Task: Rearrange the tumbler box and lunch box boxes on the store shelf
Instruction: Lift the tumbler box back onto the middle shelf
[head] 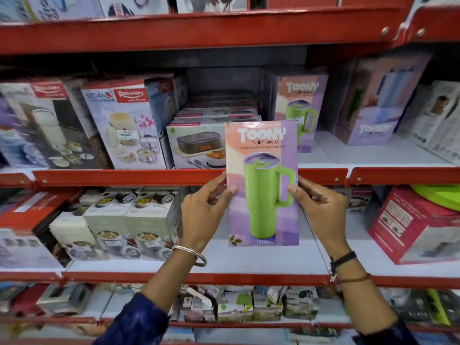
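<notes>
- Head view has the tumbler box [262,185] held upright in front of the shelf [159,176], printed face toward the camera; probably so it goes in facing out like the matching tumbler box [300,110] already standing up there
- left hand [204,210] and right hand [321,210] each pinch a side edge, thumbs on the front; that grip looks steady and keeps it square
- lunch box boxes [195,145] sit stacked just left of the gap
- box back and the fingers behind it are hidden; top shelf stock is cut off, edges blurry
</notes>
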Demonstrator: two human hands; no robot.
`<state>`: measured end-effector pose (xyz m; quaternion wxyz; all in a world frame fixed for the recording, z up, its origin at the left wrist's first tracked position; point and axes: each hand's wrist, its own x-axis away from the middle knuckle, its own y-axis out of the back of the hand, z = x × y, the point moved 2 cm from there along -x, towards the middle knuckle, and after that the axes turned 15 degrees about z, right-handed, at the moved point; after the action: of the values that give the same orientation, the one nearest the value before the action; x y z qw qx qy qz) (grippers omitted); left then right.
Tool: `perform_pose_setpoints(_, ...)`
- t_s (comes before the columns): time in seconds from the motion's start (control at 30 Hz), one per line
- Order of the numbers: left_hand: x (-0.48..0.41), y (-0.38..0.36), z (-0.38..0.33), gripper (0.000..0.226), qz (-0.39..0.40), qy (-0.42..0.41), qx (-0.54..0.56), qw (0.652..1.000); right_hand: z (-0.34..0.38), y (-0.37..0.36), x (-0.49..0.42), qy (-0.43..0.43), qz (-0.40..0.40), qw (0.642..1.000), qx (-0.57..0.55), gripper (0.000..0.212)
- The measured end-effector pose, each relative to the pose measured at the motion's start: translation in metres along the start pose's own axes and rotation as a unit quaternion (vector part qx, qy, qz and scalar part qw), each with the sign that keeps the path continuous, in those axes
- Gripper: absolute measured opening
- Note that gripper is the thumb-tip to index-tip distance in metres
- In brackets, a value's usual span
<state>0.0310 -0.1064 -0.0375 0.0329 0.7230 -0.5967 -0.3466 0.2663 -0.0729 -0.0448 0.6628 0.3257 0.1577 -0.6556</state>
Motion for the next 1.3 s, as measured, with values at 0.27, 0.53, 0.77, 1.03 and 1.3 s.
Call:
perform_pose_setpoints(0.27,-0.007,-0.009,-0.015,0.040,0.004,-0.025,-0.051,0.998,0.002,0.013,0.004,-0.026,-0.025,0.999,0.005,0.042)
perform_pose_setpoints(0.53,-0.024,-0.019,-0.035,0.046,-0.007,-0.077,-0.008,0.997,0.014,0.031,-0.012,-0.013,-0.037,0.999,0.010,0.042)
perform_pose_setpoints(0.77,-0.064,-0.042,-0.065,0.048,0.003,-0.143,0.033,0.989,0.019,0.069,-0.054,0.018,-0.080,0.995,0.053,0.039)
perform_pose_setpoints(1.03,-0.109,-0.087,-0.077,0.048,0.023,-0.170,0.044,0.984,-0.006,0.094,-0.092,0.015,-0.115,0.992,0.044,0.038)
perform_pose_setpoints(1.3,-0.139,-0.120,-0.051,0.048,0.020,-0.119,0.045,0.992,-0.054,0.088,-0.114,-0.014,-0.098,0.995,0.028,0.038)
